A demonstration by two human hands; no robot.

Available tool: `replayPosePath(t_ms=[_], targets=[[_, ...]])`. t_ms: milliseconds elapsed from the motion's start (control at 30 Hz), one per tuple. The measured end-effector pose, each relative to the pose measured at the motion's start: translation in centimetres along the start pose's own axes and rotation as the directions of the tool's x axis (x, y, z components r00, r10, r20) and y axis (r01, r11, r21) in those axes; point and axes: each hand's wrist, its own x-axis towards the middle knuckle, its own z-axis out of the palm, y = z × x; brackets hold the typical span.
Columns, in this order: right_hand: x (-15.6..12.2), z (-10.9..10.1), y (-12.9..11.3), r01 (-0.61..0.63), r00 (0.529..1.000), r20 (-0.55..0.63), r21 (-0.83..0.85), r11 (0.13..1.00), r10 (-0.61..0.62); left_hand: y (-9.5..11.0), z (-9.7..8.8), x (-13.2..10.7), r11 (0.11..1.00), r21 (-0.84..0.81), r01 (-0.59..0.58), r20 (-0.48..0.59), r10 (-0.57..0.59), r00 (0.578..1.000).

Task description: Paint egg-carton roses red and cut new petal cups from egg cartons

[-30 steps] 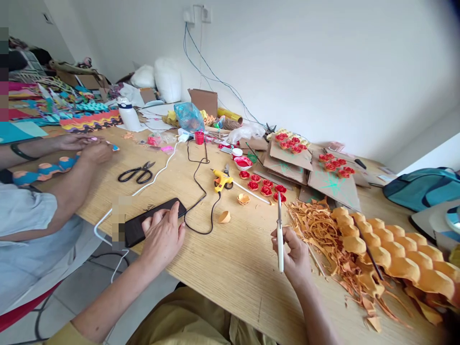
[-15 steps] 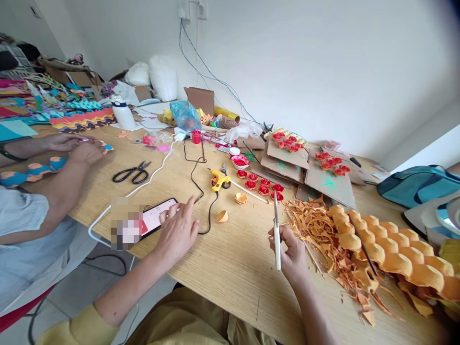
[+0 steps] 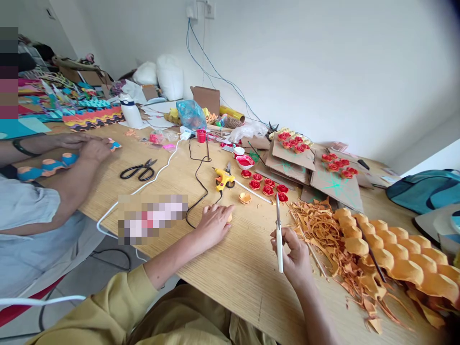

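My left hand (image 3: 215, 223) is over the small orange egg-carton cup (image 3: 230, 218), its fingers curled around it. Most of the cup is hidden; only a bit of orange shows by the fingertips. My right hand (image 3: 293, 254) grips white-handled scissors (image 3: 279, 235) whose blades point up and away from me. Beyond my left hand sits a layered orange paper-pulp flower (image 3: 245, 197), close to a yellow glue gun (image 3: 224, 178). Several red painted flowers (image 3: 268, 190) lie past the scissors' tip.
Orange scraps (image 3: 323, 235) and an egg tray (image 3: 398, 249) cover the right side. Cardboard sheets (image 3: 336, 189) hold more red flowers. Black scissors (image 3: 138, 170), a blurred-out phone (image 3: 154, 218) and a white cable (image 3: 108, 211) lie left, near a co-worker's hands (image 3: 95, 148).
My left hand has moved right, from the phone to the orange cup, and closed over it. The right hand still holds the scissors. The view has shifted slightly left.
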Motion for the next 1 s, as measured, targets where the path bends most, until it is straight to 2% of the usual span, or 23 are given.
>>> replayPosePath(t_ms=[133, 233, 300, 400, 500, 600, 667, 867, 1000], targets=[[0.1, 0.0, -0.1, 0.003, 1.000, 0.001, 0.004, 1.000, -0.003, -0.4, 0.3, 0.2, 0.998, -0.042, -0.047, -0.016, 0.047, 0.999], [0.1, 0.0, -0.3, -0.006, 1.000, 0.001, 0.002, 1.000, 0.006, -0.1, -0.1, 1.1, 0.976, -0.169, -0.139, -0.106, 0.122, 0.987], [0.2, 0.0, -0.4, -0.007, 1.000, 0.002, 0.014, 1.000, 0.007, 0.5, -0.8, 2.2, 0.941, -0.260, -0.215, -0.194, 0.167, 0.967], [0.3, 0.0, -0.6, -0.008, 1.000, 0.000, 0.041, 0.999, 0.008, 1.8, -1.6, 3.8, 0.861, -0.370, -0.350, -0.331, 0.230, 0.915], [0.3, 0.0, -0.5, -0.026, 1.000, -0.006, 0.048, 0.999, 0.026, 2.8, -1.4, 4.9, 0.790, -0.455, -0.412, -0.425, 0.215, 0.879], [0.2, 0.2, -0.1, -0.051, 0.999, 0.007, 0.053, 0.997, 0.051, 2.9, -0.2, 5.2, 0.756, -0.547, -0.359, -0.420, 0.123, 0.899], [0.2, 0.3, 0.1, -0.059, 0.998, 0.022, 0.052, 0.997, 0.058, 2.7, 0.4, 5.0, 0.742, -0.580, -0.337, -0.398, 0.103, 0.911], [0.3, 0.7, 0.3, -0.082, 0.996, 0.033, 0.041, 0.996, 0.080, 2.1, 1.0, 4.7, 0.742, -0.564, -0.362, -0.420, 0.120, 0.900], [0.4, 0.8, 0.4, -0.128, 0.992, 0.019, 0.013, 0.992, 0.128, 2.3, 1.3, 4.5, 0.737, -0.589, -0.333, -0.345, 0.144, 0.927]])
